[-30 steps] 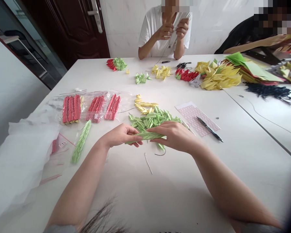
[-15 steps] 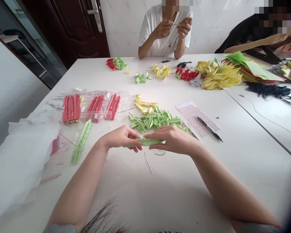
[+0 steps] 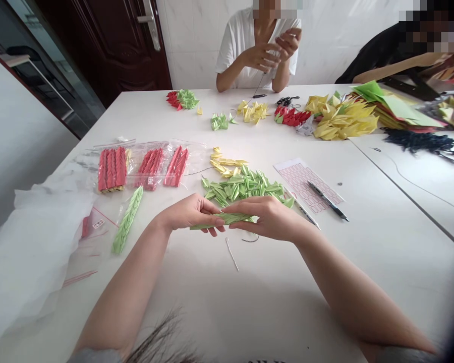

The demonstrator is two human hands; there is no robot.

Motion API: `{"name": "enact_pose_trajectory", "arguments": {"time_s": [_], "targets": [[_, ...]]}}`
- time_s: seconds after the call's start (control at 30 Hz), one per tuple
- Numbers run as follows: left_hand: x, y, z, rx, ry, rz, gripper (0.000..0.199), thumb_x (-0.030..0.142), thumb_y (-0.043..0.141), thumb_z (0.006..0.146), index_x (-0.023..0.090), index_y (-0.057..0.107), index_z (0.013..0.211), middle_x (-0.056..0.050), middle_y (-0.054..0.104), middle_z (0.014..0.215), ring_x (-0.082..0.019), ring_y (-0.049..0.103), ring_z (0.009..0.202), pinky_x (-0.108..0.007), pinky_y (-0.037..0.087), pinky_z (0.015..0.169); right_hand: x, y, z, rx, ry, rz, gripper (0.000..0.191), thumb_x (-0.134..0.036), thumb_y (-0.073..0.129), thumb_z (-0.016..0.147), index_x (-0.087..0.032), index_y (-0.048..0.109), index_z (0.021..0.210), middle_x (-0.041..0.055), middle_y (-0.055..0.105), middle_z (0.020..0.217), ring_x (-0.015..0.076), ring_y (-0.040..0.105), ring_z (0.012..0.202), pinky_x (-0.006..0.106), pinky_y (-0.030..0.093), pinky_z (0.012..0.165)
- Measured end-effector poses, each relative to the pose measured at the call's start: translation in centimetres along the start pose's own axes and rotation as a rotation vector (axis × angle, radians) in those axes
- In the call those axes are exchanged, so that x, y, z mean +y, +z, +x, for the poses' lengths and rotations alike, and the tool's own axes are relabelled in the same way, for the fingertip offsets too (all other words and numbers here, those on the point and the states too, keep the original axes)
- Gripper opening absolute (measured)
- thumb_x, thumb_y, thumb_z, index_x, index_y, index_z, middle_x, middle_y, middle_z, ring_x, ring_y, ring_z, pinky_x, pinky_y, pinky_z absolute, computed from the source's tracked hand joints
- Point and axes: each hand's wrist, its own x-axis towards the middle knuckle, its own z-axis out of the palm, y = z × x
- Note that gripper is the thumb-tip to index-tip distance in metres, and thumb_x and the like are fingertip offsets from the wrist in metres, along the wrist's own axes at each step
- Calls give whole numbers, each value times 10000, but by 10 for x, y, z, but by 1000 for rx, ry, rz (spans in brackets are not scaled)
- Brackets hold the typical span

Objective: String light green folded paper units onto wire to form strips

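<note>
Between my two hands lies a strip of folded green paper pieces [image 3: 235, 218], held level just above the table. My left hand [image 3: 192, 212] is closed on its left part, thumb in front and fingers behind. On the right part, my right hand [image 3: 268, 217] is closed too, and its fingers hide some of the strip. Just beyond my hands is a heap of loose green folded paper pieces [image 3: 245, 187], with a few yellow folded pieces [image 3: 227, 164] behind it. A thin wire-like needle [image 3: 232, 254] lies on the table nearer me.
Clear bags with red folded strips [image 3: 112, 169] and a finished-looking green strip [image 3: 127, 220] lie left, beside white plastic sheeting [image 3: 34, 242]. To the right are a label sheet [image 3: 302, 176] and a pen [image 3: 328, 201]. Across the table [image 3: 363, 282] sit two people near yellow paper pieces [image 3: 340, 118].
My hands keep hold of the green strip, the right one shifting slightly left along it. Across the table, the person in white has brought one hand across in front of the other.
</note>
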Motion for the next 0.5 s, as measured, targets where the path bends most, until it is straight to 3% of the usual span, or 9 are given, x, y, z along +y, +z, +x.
{"name": "enact_pose_trajectory", "arguments": {"time_s": [0.13,0.5], "targets": [[1,1,0,-21,32,31,341,494,760,766,190,779,918,-68,765,923,-111,628,634,-219,451,574,2,1,-1,8,-5,28,287,-337,631,947,-201,697,1191,65,765,999,143,712,782,243,563,674],[3,9,4,33,47,-43,283,410,813,722,183,752,881,-18,700,784,-85,475,593,-237,394,581,-4,2,0,72,6,-23,278,-301,628,929,-169,662,1171,76,724,966,160,684,757,266,539,647]]}}
